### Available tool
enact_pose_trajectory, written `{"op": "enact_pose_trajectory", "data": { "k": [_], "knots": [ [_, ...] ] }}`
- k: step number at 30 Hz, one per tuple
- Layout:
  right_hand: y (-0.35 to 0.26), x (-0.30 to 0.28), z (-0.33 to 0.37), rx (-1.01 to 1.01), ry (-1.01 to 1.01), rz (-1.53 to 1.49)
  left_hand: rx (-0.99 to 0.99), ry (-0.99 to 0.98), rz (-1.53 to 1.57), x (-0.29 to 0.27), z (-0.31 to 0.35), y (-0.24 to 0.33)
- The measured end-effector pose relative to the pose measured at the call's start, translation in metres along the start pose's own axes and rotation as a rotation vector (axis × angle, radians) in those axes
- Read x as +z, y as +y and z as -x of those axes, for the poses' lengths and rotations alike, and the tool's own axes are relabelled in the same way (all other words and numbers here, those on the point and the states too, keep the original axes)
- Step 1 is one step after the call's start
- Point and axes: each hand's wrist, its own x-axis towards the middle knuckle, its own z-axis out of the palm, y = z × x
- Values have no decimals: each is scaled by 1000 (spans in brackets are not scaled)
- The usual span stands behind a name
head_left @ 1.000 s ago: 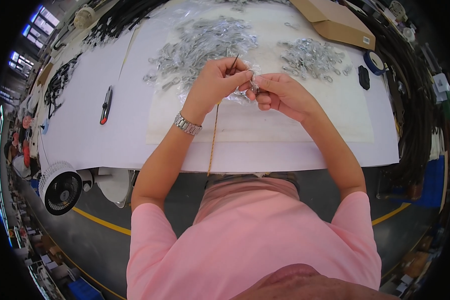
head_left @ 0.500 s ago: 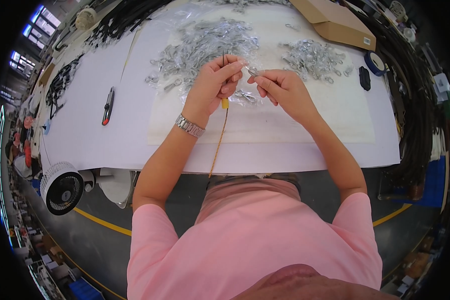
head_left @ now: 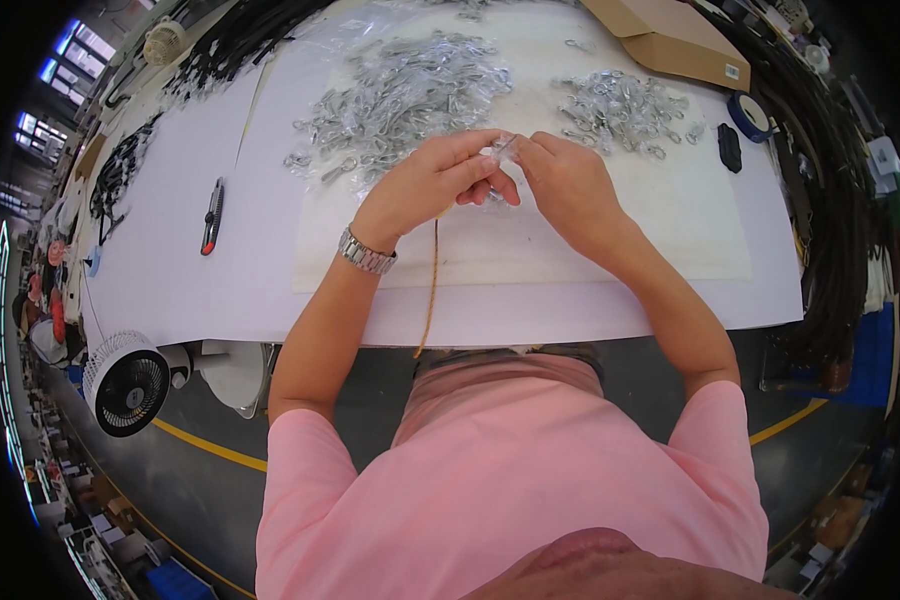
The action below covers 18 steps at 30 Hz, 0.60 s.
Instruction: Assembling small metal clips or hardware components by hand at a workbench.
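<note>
My left hand (head_left: 432,182), with a metal watch (head_left: 367,251) on its wrist, and my right hand (head_left: 573,190) meet above the table. Between their fingertips is a small metal clasp in clear plastic (head_left: 505,150); my left thumb and fingers are closed at it from one side, my right fingers pinch it from the other. A yellowish cord (head_left: 432,285) hangs from under my left hand to the table's front edge. The thin pointed tool with a yellow end is mostly hidden by that hand. Behind lie a large heap of plastic-wrapped metal clasps (head_left: 410,95) and a smaller heap (head_left: 625,110).
A utility knife (head_left: 212,216) lies at left on the white table (head_left: 240,290). At right are a blue tape roll (head_left: 750,117), a black object (head_left: 729,148) and a cardboard box (head_left: 670,45). Black straps (head_left: 240,45) lie far left. A fan (head_left: 130,385) stands near the left corner.
My hands have come closer together over the clasp, the right turning knuckles-up. The yellow end of the tool, seen below my left hand before, is now mostly covered.
</note>
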Motion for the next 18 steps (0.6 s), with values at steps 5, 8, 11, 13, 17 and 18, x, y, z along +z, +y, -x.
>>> {"op": "enact_pose_trajectory", "data": {
  "k": [5,8,11,13,17,18],
  "knots": [
    [-7,-2,1,-11,-3,48,-53,-16,186,12,-1,-9],
    [-6,0,2,15,-1,76,-143,75,308,22,-8,-21],
    [-7,1,1,12,29,90,-80,248,96,29,-11,-25],
    [-10,1,0,0,44,93,-57,288,1,28,-12,-27],
    [1,-4,-6,91,26,148,-160,262,81,16,-12,-26],
    [10,-7,-7,169,-3,239,-170,268,138,13,-11,-24]
  ]
}}
